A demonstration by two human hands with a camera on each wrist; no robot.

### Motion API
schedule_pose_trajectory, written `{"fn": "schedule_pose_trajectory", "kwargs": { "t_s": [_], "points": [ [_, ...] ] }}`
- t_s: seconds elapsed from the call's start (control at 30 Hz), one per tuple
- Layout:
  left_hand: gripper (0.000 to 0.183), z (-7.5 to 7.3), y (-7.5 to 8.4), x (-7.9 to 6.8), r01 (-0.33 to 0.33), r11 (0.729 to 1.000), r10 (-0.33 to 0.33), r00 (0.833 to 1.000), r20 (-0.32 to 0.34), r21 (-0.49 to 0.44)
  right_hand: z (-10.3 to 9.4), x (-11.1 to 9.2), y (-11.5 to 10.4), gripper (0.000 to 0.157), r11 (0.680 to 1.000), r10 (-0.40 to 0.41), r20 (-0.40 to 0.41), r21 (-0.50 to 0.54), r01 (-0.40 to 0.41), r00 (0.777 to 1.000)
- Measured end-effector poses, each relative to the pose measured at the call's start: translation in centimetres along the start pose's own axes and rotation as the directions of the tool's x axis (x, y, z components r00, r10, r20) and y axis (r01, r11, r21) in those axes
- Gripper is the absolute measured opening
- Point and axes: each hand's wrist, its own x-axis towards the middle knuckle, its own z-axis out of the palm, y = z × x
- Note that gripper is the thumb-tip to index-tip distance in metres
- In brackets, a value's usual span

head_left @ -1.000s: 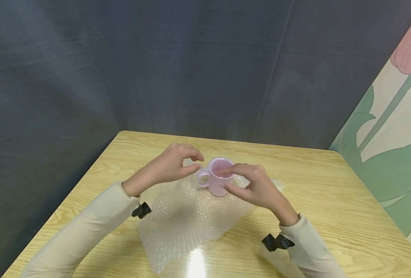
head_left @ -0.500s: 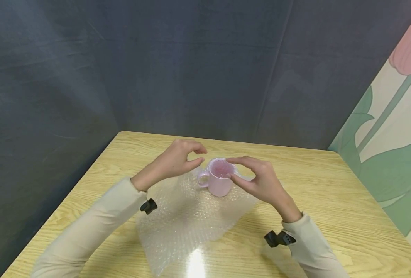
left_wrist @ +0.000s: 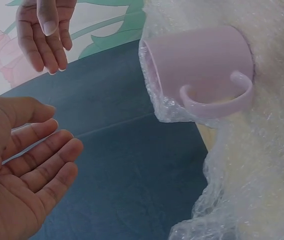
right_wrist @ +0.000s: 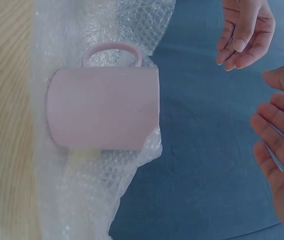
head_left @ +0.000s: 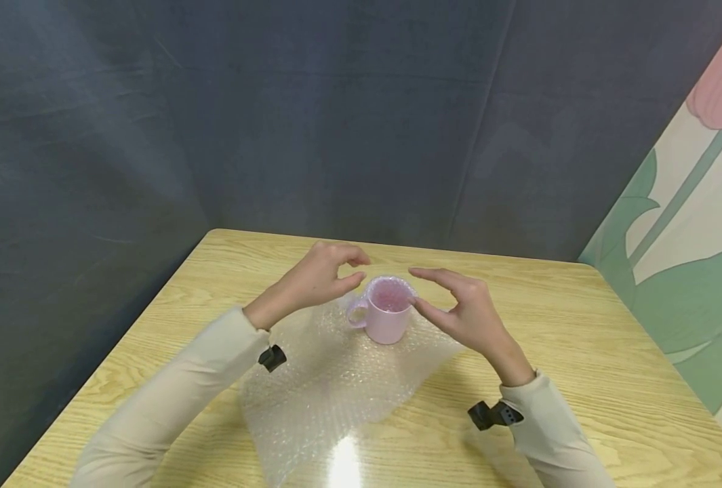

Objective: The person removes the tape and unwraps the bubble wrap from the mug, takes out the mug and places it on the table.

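Observation:
A pale pink mug [head_left: 388,328] stands upright on a sheet of bubble wrap [head_left: 324,393], its handle toward the left. Part of the wrap covers the far rim and folds down into the mug, as the bubbly edge [left_wrist: 176,111] in the left wrist view shows. My left hand [head_left: 319,276] hovers up and left of the mug, fingers loosely bent and holding nothing. On the other side is my right hand [head_left: 467,306], thumb and fingers spread apart, its thumb tip close to the right rim in the head view. Both wrist views show the two palms facing each other, apart from the mug.
The wood-grain table [head_left: 580,352] extends around the wrap on all sides. A dark cloth [head_left: 348,122] hangs behind it and to the left. At the right is a panel with painted tulips [head_left: 696,224]. Black wrist cameras [head_left: 495,415] sit below both hands.
My right hand has drawn out of the mug's mouth and moved right, away from the rim. My left hand has shifted slightly up and right. The mug has stayed in place.

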Motion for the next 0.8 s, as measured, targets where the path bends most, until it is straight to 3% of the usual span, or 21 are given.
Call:
{"fn": "schedule_pose_trajectory", "kwargs": {
  "t_s": [0.4,0.8],
  "points": [
    [0.02,2.3,-1.7,-0.1,0.061,0.998,-0.059,0.994,0.097,-0.017,0.4,-1.1,1.4,0.044,0.997,0.069,0.044,-0.025,-0.068,0.997],
    [0.03,4.6,-2.8,-1.1,0.173,0.982,-0.156,0.967,0.201,-0.07,1.3,-2.6,2.8,0.043,0.99,0.142,0.123,-0.036,-0.138,0.982]
  ]
}}
